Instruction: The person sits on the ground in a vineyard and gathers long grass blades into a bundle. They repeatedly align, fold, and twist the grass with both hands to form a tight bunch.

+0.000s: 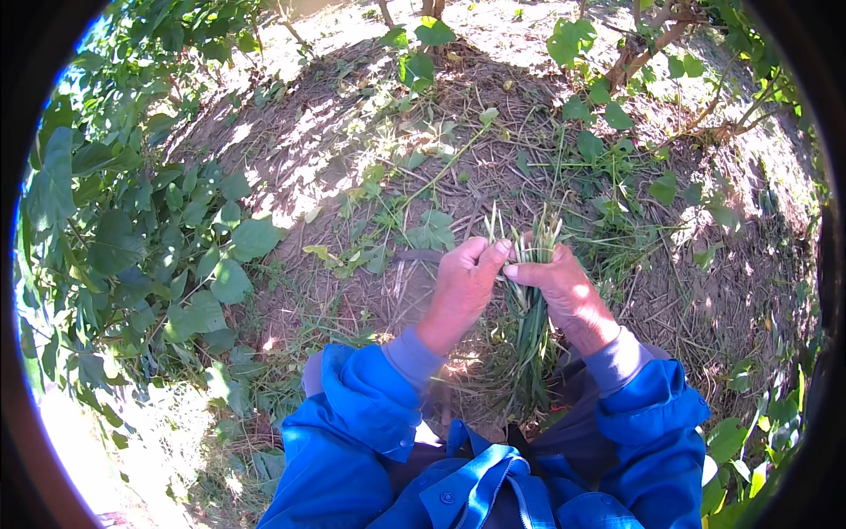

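Observation:
Between my two hands is a bunch of long green grass-like stalks (531, 331), with pale cut-looking ends pointing up and away from me and dark green blades hanging toward my lap. My right hand (567, 289) is closed round the bunch, its thumb laid across the front. Close beside it, my left hand (467, 280) pinches a few pale stalks (495, 227) at the bunch's left edge. The thumbs of both hands nearly meet. The undersides of the fingers are hidden.
Broad-leaved green bushes (203, 291) crowd the left side. Woody stems (639, 57) with leaves rise at the far right. Dry straw and fallen stalks (335, 159) cover the soil ahead. A dark curved object (419, 256) lies left of my hands. More leaves (727, 441) grow at the near right.

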`<action>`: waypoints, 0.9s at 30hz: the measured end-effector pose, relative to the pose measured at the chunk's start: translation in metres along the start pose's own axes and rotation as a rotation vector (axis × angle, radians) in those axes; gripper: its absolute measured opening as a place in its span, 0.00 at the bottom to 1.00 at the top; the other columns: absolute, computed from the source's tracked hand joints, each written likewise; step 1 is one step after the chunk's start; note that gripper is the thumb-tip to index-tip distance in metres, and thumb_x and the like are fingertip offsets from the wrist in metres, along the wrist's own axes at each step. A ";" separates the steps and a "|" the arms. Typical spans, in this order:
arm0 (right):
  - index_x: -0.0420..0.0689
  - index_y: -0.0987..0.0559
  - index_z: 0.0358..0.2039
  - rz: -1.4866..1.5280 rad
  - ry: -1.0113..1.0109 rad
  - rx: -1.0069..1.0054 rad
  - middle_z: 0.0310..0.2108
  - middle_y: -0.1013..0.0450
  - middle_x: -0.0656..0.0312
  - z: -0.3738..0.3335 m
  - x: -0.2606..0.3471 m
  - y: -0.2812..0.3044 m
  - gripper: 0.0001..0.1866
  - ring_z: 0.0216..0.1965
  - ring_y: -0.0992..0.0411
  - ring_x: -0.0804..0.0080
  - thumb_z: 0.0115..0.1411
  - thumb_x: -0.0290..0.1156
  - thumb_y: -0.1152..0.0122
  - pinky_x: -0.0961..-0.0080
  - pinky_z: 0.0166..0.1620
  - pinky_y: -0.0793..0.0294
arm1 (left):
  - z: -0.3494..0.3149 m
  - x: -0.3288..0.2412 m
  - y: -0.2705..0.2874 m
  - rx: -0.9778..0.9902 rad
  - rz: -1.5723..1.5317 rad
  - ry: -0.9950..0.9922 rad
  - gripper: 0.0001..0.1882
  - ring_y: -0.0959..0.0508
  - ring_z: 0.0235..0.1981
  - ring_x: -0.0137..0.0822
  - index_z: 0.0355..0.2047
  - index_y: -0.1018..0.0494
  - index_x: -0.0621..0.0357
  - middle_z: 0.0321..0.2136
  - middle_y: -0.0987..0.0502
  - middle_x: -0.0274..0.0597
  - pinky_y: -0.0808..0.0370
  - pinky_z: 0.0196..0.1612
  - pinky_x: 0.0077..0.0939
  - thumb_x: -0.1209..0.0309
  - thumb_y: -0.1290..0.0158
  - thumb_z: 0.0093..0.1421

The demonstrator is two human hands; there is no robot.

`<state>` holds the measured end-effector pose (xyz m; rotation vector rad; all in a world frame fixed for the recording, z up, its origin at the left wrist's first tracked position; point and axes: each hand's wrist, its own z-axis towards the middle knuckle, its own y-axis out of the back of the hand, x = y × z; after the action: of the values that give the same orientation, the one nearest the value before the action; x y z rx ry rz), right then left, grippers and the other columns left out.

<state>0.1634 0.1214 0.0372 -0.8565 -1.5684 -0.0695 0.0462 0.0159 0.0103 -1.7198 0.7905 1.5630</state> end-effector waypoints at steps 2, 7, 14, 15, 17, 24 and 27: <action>0.40 0.23 0.40 -0.001 0.041 -0.018 0.31 0.25 0.66 0.000 0.000 -0.001 0.14 0.31 0.26 0.80 0.52 0.22 0.34 0.80 0.37 0.26 | 0.001 0.001 0.000 -0.006 0.025 -0.015 0.16 0.39 0.14 0.16 0.31 0.25 0.59 0.16 0.33 0.26 0.44 0.17 0.14 0.58 0.49 0.68; 0.40 0.24 0.40 0.024 0.072 -0.106 0.31 0.25 0.66 0.004 -0.002 0.004 0.15 0.31 0.27 0.80 0.50 0.21 0.33 0.79 0.37 0.26 | 0.004 0.001 0.004 -0.062 -0.004 -0.001 0.19 0.37 0.13 0.18 0.38 0.26 0.61 0.17 0.31 0.30 0.42 0.17 0.14 0.55 0.54 0.70; 0.41 0.24 0.39 0.024 0.064 -0.105 0.29 0.26 0.66 0.005 0.000 0.010 0.15 0.27 0.28 0.81 0.50 0.22 0.32 0.81 0.30 0.28 | 0.000 -0.006 0.001 -0.003 -0.014 0.096 0.16 0.34 0.14 0.19 0.46 0.29 0.64 0.23 0.27 0.35 0.39 0.18 0.14 0.62 0.55 0.70; 0.41 0.24 0.38 0.021 0.069 -0.115 0.29 0.26 0.67 0.005 0.001 0.009 0.14 0.26 0.29 0.81 0.50 0.22 0.32 0.81 0.30 0.28 | 0.000 -0.007 0.000 -0.010 -0.006 0.087 0.16 0.34 0.14 0.19 0.46 0.29 0.65 0.24 0.26 0.35 0.38 0.18 0.14 0.64 0.54 0.69; 0.42 0.24 0.38 0.014 0.078 -0.135 0.28 0.27 0.68 0.004 0.001 0.007 0.13 0.26 0.29 0.81 0.51 0.22 0.32 0.81 0.29 0.29 | 0.005 -0.006 0.006 -0.080 -0.016 0.088 0.14 0.33 0.14 0.20 0.48 0.29 0.65 0.25 0.26 0.36 0.38 0.17 0.14 0.68 0.53 0.68; 0.43 0.24 0.37 -0.010 0.085 -0.119 0.29 0.27 0.68 0.003 0.004 0.011 0.13 0.29 0.28 0.81 0.51 0.22 0.32 0.81 0.34 0.29 | 0.029 -0.008 0.046 -0.297 -0.232 0.044 0.13 0.32 0.13 0.21 0.48 0.33 0.64 0.27 0.25 0.40 0.41 0.11 0.14 0.77 0.52 0.62; 0.43 0.23 0.37 -0.006 0.104 -0.128 0.30 0.26 0.68 0.004 0.005 0.014 0.13 0.30 0.28 0.81 0.50 0.21 0.32 0.81 0.35 0.29 | 0.035 -0.012 0.060 -0.362 -0.290 0.048 0.13 0.32 0.12 0.21 0.48 0.34 0.64 0.26 0.25 0.41 0.42 0.09 0.14 0.78 0.54 0.63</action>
<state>0.1679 0.1356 0.0352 -0.9336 -1.4808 -0.2179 -0.0242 0.0087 0.0152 -2.0288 0.2687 1.5317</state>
